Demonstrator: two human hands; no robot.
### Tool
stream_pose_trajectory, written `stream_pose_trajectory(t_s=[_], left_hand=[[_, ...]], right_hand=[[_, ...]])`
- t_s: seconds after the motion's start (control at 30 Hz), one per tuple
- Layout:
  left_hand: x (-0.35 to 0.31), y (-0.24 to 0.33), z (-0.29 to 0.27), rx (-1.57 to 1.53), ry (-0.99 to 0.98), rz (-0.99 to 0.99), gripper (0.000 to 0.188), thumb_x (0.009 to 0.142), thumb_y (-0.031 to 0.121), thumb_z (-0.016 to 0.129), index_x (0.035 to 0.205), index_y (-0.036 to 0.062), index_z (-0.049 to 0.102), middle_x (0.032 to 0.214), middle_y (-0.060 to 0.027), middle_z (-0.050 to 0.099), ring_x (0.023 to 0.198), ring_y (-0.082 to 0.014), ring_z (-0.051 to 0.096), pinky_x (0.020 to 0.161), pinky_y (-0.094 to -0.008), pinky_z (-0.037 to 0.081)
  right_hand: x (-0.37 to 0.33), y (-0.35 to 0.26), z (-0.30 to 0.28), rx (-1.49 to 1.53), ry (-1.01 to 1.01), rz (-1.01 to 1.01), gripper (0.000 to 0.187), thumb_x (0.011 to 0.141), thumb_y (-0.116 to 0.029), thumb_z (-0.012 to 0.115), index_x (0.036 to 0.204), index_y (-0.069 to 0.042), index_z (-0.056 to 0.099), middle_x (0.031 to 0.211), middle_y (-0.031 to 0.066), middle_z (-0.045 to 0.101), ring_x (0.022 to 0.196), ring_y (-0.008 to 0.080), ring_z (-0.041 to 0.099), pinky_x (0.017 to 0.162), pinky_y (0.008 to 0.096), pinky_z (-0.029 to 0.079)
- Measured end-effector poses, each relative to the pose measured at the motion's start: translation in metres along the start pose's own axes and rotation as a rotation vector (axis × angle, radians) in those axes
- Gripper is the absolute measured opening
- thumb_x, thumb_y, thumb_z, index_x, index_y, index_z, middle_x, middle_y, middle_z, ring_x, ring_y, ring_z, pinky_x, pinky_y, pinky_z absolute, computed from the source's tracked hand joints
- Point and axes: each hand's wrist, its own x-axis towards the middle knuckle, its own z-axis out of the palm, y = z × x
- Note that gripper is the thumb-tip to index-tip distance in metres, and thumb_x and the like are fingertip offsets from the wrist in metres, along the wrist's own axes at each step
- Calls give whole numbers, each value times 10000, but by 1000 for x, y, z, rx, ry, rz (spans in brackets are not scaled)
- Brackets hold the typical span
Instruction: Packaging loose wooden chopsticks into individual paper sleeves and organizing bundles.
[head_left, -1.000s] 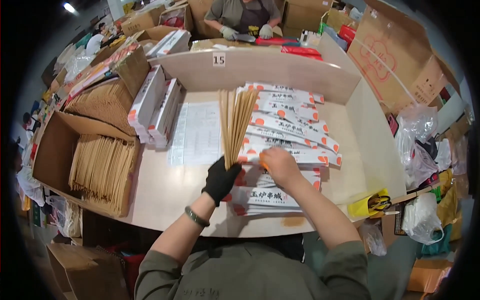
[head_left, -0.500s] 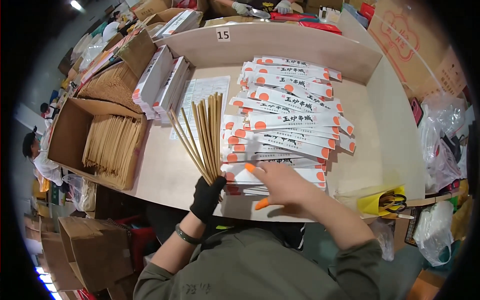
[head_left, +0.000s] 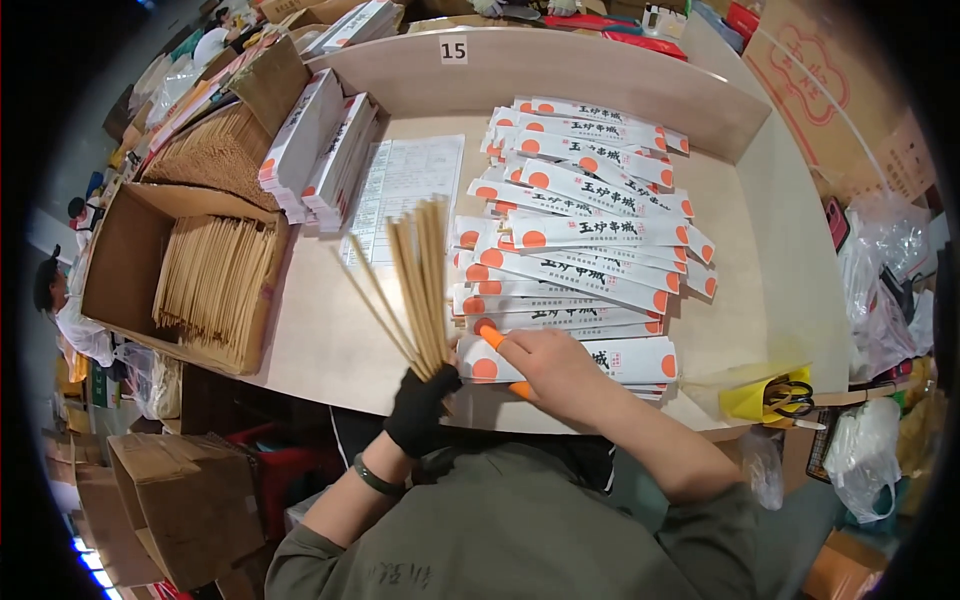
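1 small white sign (head_left: pixel 453 50) is bearing black digits on the back panel (head_left: pixel 570 65) of the counter (head_left: pixel 310 320). White paper sleeves (head_left: pixel 605 231) are showing large black characters and smaller lines. A sheet (head_left: pixel 408 180) is carrying print too small to read; a carton (head_left: pixel 800 80) is displaying red characters.

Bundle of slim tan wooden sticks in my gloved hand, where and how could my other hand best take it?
Best gripped, I'd judge, just above the black-gloved left hand, the orange-tipped right hand coming from the right: the bundle of slim tan wooden sticks narrows there, while its far end fans out leftward.
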Motion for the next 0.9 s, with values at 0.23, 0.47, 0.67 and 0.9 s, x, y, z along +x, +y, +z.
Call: stream_pose_trajectory(t_s=[0.23, 0.47, 0.67, 0.9], left_hand=[[55, -24, -100, 571, 676, 508, 82, 869, 110, 645, 888, 30, 645, 892, -73, 660, 877, -175, 629, 771, -318, 492], [23, 13, -93, 609, 306, 331, 137, 834, 140, 666, 879, 18, 623, 767, -44, 617, 639, -115, 574, 559, -250, 451], [10, 22, -82, 119, 154, 164, 97, 833, 132, 605, 859, 39, 598, 742, -29, 607, 597, -68, 519, 510, -207, 390], [0, 23, -103, 465, 252, 144, 226, 854, 203, 673, 863, -16, 617, 701, -44, 626, 660, -131, 585, 610, -288, 464]], right_hand=[[1, -26, 25, -455, 257, -88, 301, 683, -109, 611, 947, 35, 602, 909, 118, 533, 879, 257, 529, 714, 340, 433], [-10, -17, 37, -472, 376, -152, 262, 675, -105, 645, 909, 10, 624, 855, 85, 551, 771, 230, 553, 644, 320, 464], [-5, -20, 34, -153, 553, 12, 166, 714, -90, 749, 844, -38, 660, 776, 62, 565, 699, 234, 565, 603, 345, 485], [7, -23, 28, 203, 611, 348, 198, 746, -83, 765, 741, -18, 578, 709, 27, 501, 596, 130, 467, 550, 264, 401]])
